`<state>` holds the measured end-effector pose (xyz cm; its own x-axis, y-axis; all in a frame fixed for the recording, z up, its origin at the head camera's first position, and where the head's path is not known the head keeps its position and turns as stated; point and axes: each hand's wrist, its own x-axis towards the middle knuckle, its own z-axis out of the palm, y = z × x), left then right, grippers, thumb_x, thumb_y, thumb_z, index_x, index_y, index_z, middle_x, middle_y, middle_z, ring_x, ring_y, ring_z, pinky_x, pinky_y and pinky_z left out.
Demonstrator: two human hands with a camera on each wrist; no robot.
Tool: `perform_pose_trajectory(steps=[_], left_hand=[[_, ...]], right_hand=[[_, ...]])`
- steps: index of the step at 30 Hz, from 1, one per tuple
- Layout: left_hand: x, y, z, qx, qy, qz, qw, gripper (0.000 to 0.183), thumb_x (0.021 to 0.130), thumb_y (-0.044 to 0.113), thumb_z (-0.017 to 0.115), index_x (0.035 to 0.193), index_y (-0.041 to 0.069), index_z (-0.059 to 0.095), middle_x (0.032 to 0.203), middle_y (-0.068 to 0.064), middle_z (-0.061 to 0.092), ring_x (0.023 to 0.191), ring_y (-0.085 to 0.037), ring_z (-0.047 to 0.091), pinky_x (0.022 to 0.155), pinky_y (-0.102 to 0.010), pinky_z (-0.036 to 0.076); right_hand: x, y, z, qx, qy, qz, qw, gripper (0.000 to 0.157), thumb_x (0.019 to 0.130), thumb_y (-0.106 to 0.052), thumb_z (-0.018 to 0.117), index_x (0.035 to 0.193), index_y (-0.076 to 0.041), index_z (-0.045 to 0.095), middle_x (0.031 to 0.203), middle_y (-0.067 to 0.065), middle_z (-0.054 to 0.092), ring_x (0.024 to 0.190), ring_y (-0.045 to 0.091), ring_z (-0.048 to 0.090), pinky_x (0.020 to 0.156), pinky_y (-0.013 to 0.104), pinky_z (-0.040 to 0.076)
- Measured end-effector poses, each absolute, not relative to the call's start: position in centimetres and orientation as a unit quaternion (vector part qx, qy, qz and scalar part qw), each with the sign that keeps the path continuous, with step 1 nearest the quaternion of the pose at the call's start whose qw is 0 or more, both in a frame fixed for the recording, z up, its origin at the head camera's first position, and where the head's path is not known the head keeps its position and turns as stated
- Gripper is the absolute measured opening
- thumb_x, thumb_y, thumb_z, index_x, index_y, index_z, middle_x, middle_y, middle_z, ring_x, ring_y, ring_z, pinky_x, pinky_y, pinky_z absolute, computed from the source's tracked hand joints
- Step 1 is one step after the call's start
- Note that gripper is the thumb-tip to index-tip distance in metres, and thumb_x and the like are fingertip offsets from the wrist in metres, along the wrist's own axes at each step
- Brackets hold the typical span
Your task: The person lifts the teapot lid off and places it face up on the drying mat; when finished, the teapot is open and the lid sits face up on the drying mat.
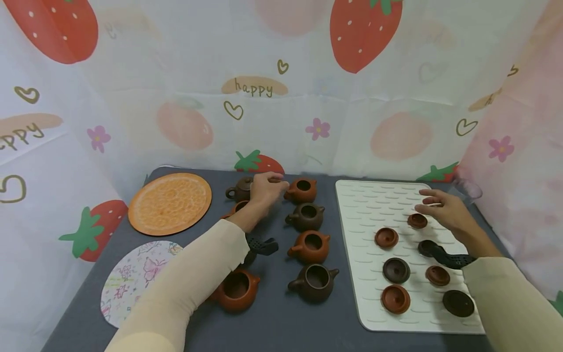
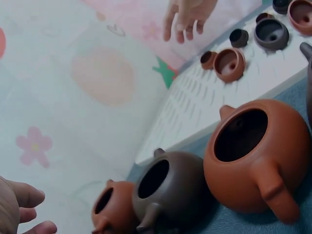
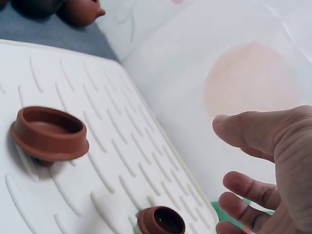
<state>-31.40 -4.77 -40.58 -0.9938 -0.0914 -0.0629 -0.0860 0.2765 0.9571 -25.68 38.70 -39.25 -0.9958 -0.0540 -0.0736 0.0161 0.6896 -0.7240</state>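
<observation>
My left hand [image 1: 266, 190] hovers at the far side of the table beside a dark brown teapot [image 1: 240, 189], which it partly hides. Its fingers look loosely bent with nothing visible between them. Close to its fingertips stands a small reddish-brown teapot [image 1: 303, 190] with an uncovered mouth. Over the far right of a white ridged mat [image 1: 365, 205] hangs my right hand [image 1: 448, 212], fingers apart and holding nothing. A small reddish-brown lid [image 1: 418, 221] lies just below it. In the right wrist view, a larger upturned lid [image 3: 48, 134] rests on the mat.
More open teapots, dark [image 1: 317, 283] and reddish [image 1: 237, 291], stand in two columns mid-table; my left sleeve covers some. Several other lids [image 1: 397, 270] lie on the mat. At left are an orange round mat [image 1: 170, 204] and a patterned round mat [image 1: 132, 278]. A printed curtain [image 1: 272, 127] hangs behind.
</observation>
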Motion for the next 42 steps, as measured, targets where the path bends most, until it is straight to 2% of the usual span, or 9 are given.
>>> perform_pose_trajectory(steps=[4, 7, 12, 15, 19, 23, 28, 36, 42], left_hand=[[-30.8, -6.1, -40.0, 0.041, -0.789, -0.613, 0.024, 0.029, 0.089, 0.022, 0.072, 0.117, 0.014, 0.069, 0.106, -0.004, 0.064, 0.096, -0.023, 0.058, 0.081, -0.040, 0.048], [-30.7, -7.5, -39.7, 0.038, -0.785, -0.617, 0.043, 0.031, 0.090, 0.022, 0.071, 0.120, 0.014, 0.068, 0.107, -0.006, 0.064, 0.097, -0.023, 0.059, 0.081, -0.039, 0.049], [-31.1, -10.6, -39.6, 0.047, -0.783, -0.617, 0.070, 0.032, 0.091, 0.022, 0.070, 0.121, 0.012, 0.068, 0.109, -0.007, 0.064, 0.099, -0.023, 0.060, 0.080, -0.036, 0.050], [-31.4, -12.4, -39.7, 0.056, -0.783, -0.615, 0.075, 0.033, 0.092, 0.022, 0.069, 0.123, 0.011, 0.067, 0.112, -0.008, 0.064, 0.095, -0.027, 0.060, 0.070, -0.032, 0.048], [-31.8, -14.5, -40.2, 0.073, -0.787, -0.609, 0.072, 0.036, 0.092, 0.022, 0.068, 0.126, 0.010, 0.065, 0.115, -0.009, 0.063, 0.097, -0.027, 0.059, 0.064, -0.029, 0.045], [-32.3, -16.0, -41.1, 0.089, -0.800, -0.590, 0.061, 0.037, 0.092, 0.021, 0.068, 0.127, 0.010, 0.065, 0.117, -0.010, 0.063, 0.105, -0.026, 0.058, 0.077, -0.035, 0.049], [-32.8, -17.3, -42.3, 0.102, -0.813, -0.572, 0.030, 0.039, 0.092, 0.022, 0.068, 0.128, 0.010, 0.064, 0.119, -0.012, 0.063, 0.108, -0.029, 0.058, 0.090, -0.042, 0.047], [-33.0, -18.4, -43.5, 0.099, -0.809, -0.579, -0.015, 0.040, 0.093, 0.019, 0.067, 0.131, 0.008, 0.061, 0.123, -0.014, 0.061, 0.116, -0.031, 0.053, 0.097, -0.046, 0.041], [-33.1, -18.6, -44.1, 0.091, -0.806, -0.584, -0.038, 0.042, 0.095, 0.018, 0.065, 0.134, 0.006, 0.058, 0.126, -0.016, 0.059, 0.117, -0.031, 0.053, 0.096, -0.044, 0.043]], right_hand=[[-25.3, 38.3, -38.8, -0.019, 0.915, -0.403, 0.026, 0.068, 0.094, -0.036, 0.064, 0.145, 0.002, 0.038, 0.129, 0.033, 0.045, 0.114, 0.045, 0.046, 0.085, 0.053, 0.039], [-25.1, 38.0, -38.4, -0.022, 0.914, -0.405, 0.020, 0.068, 0.095, -0.037, 0.063, 0.145, 0.001, 0.039, 0.129, 0.031, 0.046, 0.112, 0.039, 0.048, 0.085, 0.053, 0.039], [-24.8, 37.3, -37.4, -0.043, 0.901, -0.431, 0.010, 0.063, 0.096, -0.032, 0.062, 0.145, -0.001, 0.040, 0.128, 0.023, 0.047, 0.099, 0.010, 0.053, 0.080, 0.032, 0.045], [-24.6, 36.7, -36.6, -0.061, 0.897, -0.438, 0.000, 0.060, 0.096, -0.027, 0.063, 0.145, 0.000, 0.040, 0.127, 0.023, 0.048, 0.095, 0.002, 0.053, 0.077, 0.027, 0.043], [-24.4, 35.8, -35.5, -0.079, 0.897, -0.435, -0.008, 0.059, 0.096, -0.025, 0.062, 0.144, 0.002, 0.040, 0.126, 0.023, 0.049, 0.097, 0.004, 0.053, 0.079, 0.025, 0.042], [-24.3, 35.0, -34.5, -0.088, 0.898, -0.430, -0.014, 0.057, 0.096, -0.024, 0.063, 0.143, 0.000, 0.043, 0.124, 0.019, 0.050, 0.101, 0.010, 0.051, 0.078, 0.021, 0.042], [-24.4, 33.9, -33.4, -0.097, 0.904, -0.416, -0.020, 0.055, 0.095, -0.026, 0.065, 0.142, -0.006, 0.047, 0.123, 0.014, 0.052, 0.101, 0.015, 0.050, 0.080, 0.030, 0.040], [-24.5, 31.5, -31.5, -0.127, 0.899, -0.419, -0.016, 0.055, 0.095, -0.025, 0.065, 0.143, -0.006, 0.046, 0.126, 0.014, 0.052, 0.105, 0.018, 0.049, 0.079, 0.025, 0.043], [-24.8, 29.0, -30.0, -0.151, 0.886, -0.439, -0.014, 0.052, 0.093, -0.017, 0.067, 0.141, -0.008, 0.050, 0.126, 0.013, 0.052, 0.103, 0.020, 0.050, 0.077, 0.025, 0.046]])
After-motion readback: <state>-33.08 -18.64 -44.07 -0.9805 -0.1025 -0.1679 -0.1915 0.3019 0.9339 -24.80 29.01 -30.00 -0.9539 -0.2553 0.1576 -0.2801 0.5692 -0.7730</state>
